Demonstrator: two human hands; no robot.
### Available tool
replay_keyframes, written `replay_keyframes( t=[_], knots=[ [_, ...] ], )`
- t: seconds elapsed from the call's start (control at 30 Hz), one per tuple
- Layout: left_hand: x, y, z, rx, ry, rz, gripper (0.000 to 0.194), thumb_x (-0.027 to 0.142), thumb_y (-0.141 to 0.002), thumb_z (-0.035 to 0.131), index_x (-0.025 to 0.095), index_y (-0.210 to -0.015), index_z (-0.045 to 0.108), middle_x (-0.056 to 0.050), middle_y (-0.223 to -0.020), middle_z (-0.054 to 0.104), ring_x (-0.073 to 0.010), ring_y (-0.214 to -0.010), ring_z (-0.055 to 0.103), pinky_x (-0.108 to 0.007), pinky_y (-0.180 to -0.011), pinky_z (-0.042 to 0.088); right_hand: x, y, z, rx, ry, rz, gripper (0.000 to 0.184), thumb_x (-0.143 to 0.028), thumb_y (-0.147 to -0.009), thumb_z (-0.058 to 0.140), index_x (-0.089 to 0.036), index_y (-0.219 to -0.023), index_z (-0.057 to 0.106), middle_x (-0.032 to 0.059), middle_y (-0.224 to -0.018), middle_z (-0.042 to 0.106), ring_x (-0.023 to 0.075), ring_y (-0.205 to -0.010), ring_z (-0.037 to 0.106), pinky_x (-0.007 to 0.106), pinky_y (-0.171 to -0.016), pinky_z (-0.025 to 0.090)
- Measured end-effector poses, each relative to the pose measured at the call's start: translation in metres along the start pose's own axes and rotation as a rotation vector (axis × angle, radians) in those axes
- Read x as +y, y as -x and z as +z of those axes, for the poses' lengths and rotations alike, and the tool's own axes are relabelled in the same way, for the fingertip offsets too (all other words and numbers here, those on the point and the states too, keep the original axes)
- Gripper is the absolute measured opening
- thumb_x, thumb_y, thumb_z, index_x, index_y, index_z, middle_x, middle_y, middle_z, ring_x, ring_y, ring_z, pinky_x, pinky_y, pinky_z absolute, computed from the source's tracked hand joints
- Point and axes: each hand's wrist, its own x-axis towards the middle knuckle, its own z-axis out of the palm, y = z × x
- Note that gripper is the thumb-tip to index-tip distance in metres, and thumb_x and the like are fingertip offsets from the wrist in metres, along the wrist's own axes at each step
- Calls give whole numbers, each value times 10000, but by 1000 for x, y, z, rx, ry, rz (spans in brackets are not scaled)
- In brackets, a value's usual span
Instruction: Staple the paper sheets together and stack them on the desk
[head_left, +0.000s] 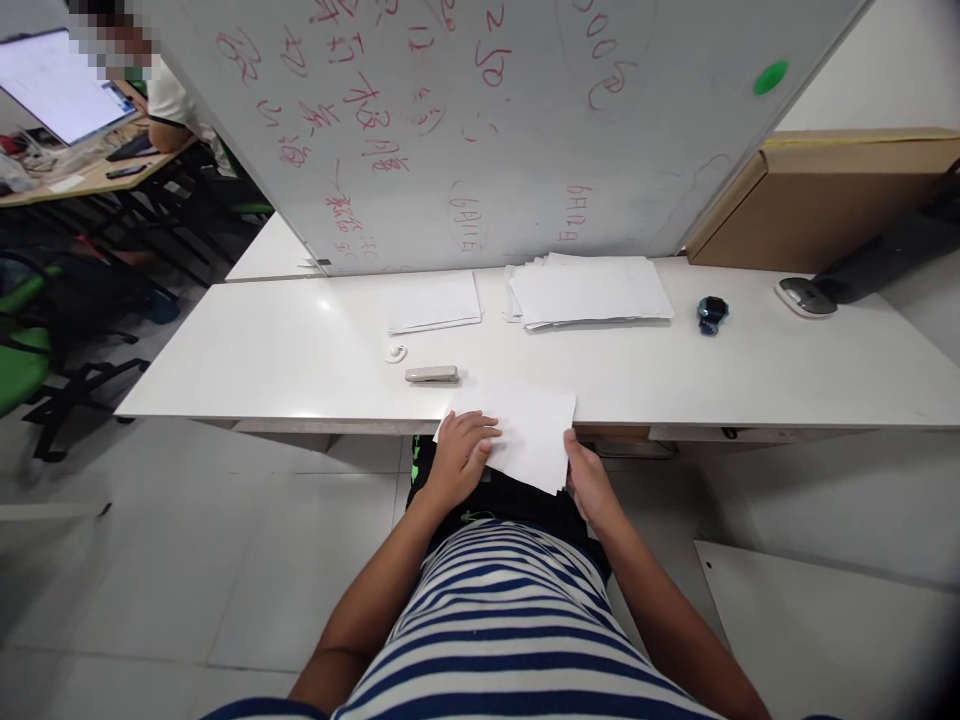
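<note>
Desk (285,350), cardboard box (817,210); hands (460,455) on paper (534,425).

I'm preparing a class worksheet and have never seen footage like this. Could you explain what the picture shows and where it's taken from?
There's no machine: one person works barehanded, seen by a camera worn on the head, looking down. The left hand rests on flat white paper, and the right hand holds its right edge. On the long white desk lie a beige oblong stapler, a small curled white object I can't identify, a small white paper pile, a larger white pile, a dark-blue watch and a grey-and-white computer mouse.
</note>
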Motion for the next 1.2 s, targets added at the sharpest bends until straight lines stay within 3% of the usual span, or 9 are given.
replay_keyframes(
  t=[0.2, 0.27, 0.37, 0.47, 0.7, 0.87, 0.93, 1.07, 1.2],
  knots=[
    [-26, 33, 6, 425, 245, -465, 270, 397, -877, 532, 214, -1061, 606, -90, -1149, 586, -215, -1108, 536, -383, -952, 420, -2, 2, -7, -48, 132, -74, 550, -552, -704, 689, -152, -1080, 659, 109, -1075, 703, 276, -952, 660, 399, -826, 515],
    [-33, 43, 6, 391, 440, -639, 471, 406, -803, 637, 232, -1220, 505, -112, -1273, 526, -229, -1150, 526, -390, -950, 424, -9, 4, -17, -139, 234, -99, 518, -546, -732, 667, -166, -1083, 670, 97, -1072, 705, 277, -972, 651, 398, -843, 507],
    [-32, 44, 0, 83, 858, -748, 659, 415, -746, 702, 230, -1308, 412, -140, -1289, 545, -236, -1111, 573, -407, -929, 437, -24, 7, -27, -237, 393, -151, 460, -538, -767, 631, -181, -1049, 697, 76, -1015, 719, 273, -947, 653, 380, -829, 510],
    [-20, 28, -9, -187, 1008, -663, 554, 415, -751, 700, 184, -1221, 516, -117, -1090, 653, -221, -1049, 600, -387, -929, 432, -44, 9, -29, -262, 503, -227, 430, -527, -794, 599, -187, -1030, 714, 61, -971, 726, 281, -931, 651, 388, -827, 509],
    [-11, -14, -3, 205, 629, -495, 596, 386, -706, 731, 235, -1228, 486, -97, -1208, 550, -224, -1137, 532, -376, -952, 424, -94, 16, -30, -173, 536, -445, 403, -492, -828, 571, -216, -1094, 697, 55, -1048, 709, 282, -996, 635, 412, -875, 498],
    [-7, -17, -14, 120, 666, -223, 881, 411, -712, 721, 305, -1419, 206, -147, -1496, 287, -268, -1342, 354, -406, -988, 419, -119, 33, -31, -296, 470, -642, 286, -483, -812, 599, -268, -937, 740, 50, -988, 717, 270, -989, 637, 400, -882, 504],
    [2, -19, -25, 33, 675, -97, 948, 409, -707, 729, 302, -1445, 144, -150, -1467, 361, -263, -1336, 373, -421, -1022, 391, -123, 35, -30, -315, 449, -629, 298, -502, -806, 598, -267, -914, 745, 56, -988, 718, 282, -1011, 629, 423, -896, 499],
    [20, -33, -40, -81, 616, -121, 579, 426, -805, 628, 232, -1320, 449, -111, -1188, 635, -246, -1145, 559, -402, -979, 425, -117, 18, -26, -102, 425, -520, 358, -508, -791, 617, -220, -969, 733, 58, -995, 720, 306, -1027, 621, 458, -891, 491],
    [19, -59, -29, 81, 438, -277, 365, 498, -832, 554, 174, -961, 663, -64, -964, 687, -254, -950, 616, -352, -785, 492, -111, -14, -26, -11, 401, -532, 399, -482, -704, 711, -171, -954, 723, 68, -978, 723, 303, -964, 641, 440, -826, 511]
  ],
)
